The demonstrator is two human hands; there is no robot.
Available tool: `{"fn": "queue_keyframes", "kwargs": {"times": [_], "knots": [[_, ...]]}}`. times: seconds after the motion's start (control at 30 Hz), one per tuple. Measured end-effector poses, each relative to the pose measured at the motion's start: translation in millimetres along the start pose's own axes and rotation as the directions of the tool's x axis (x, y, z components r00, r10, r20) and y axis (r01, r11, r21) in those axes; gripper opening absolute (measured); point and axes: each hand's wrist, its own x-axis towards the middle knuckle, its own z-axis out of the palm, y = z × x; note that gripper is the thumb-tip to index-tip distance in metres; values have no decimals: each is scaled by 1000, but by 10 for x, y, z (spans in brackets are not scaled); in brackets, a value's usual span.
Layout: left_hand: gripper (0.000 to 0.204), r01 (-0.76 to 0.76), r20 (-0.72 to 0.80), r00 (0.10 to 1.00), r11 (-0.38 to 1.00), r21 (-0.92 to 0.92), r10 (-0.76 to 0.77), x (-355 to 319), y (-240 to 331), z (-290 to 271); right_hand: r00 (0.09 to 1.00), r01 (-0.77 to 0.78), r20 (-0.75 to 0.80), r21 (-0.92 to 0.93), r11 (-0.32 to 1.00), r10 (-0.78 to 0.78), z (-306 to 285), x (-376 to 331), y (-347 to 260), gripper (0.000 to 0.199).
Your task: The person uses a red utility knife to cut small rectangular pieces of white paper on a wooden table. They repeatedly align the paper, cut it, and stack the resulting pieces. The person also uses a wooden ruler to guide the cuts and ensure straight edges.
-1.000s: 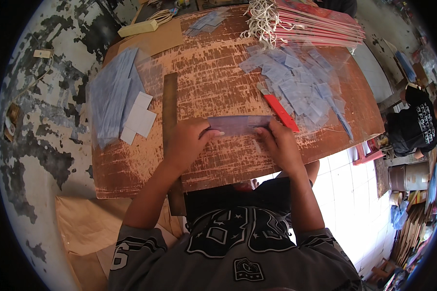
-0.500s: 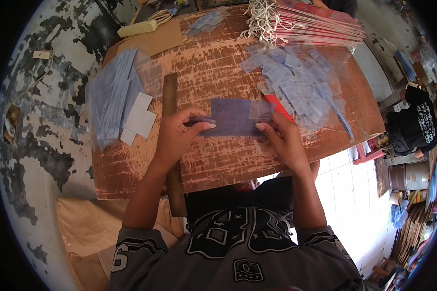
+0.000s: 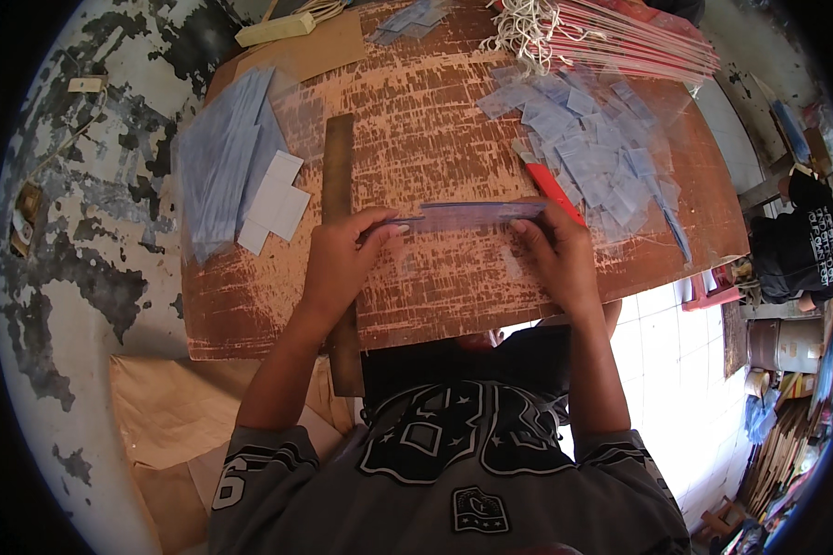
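Between my two hands is a stack of clear bluish plastic sheets (image 3: 467, 215), tipped so that mostly its long edge shows. My left hand (image 3: 354, 245) pinches its left end between thumb and fingers. The right end is gripped the same way by my right hand (image 3: 557, 245). Just beyond my right hand lies a red-handled cutter knife (image 3: 553, 190). A flat wooden strip (image 3: 339, 171) runs under my left wrist, past the near table edge. White card pieces (image 3: 276, 205) lie left of it.
The worn brown table (image 3: 416, 129) carries a pile of long plastic sheets (image 3: 222, 176) at left and scattered small plastic pieces (image 3: 588, 139) at right. A bundle of red-and-white items with white strings (image 3: 611, 42) sits at the far right. A person in black (image 3: 796, 245) is off to the right.
The plastic stack has tilted from showing its broad face to nearly edge-on. Both hands keep hold of its ends. The whole view has shifted slightly.
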Motion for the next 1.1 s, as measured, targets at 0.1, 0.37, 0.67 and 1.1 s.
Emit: {"fn": "queue_keyframes", "kwargs": {"times": [0.1, 0.37, 0.67, 1.1], "knots": [[20, 5, -32, 999, 1000, -5, -5, -26, 5, 18, 997, 39, -68, 24, 999, -38, 25, -16, 1, 23], [19, -66, -125, 990, 998, 19, 68, -67, -61, 95, 961, 43, -258, -219, 975, -101, 121, -113, -7, 23], [15, -105, -159, 979, 982, 156, 130, -104, 25, 132, 851, 116, -381, -533, 838, -360, 317, -157, 116, 23], [16, -18, -77, 997, 997, 70, 24, 13, -10, 74, 858, 147, -354, -522, 840, -371, 267, -157, 129, 20]]}}
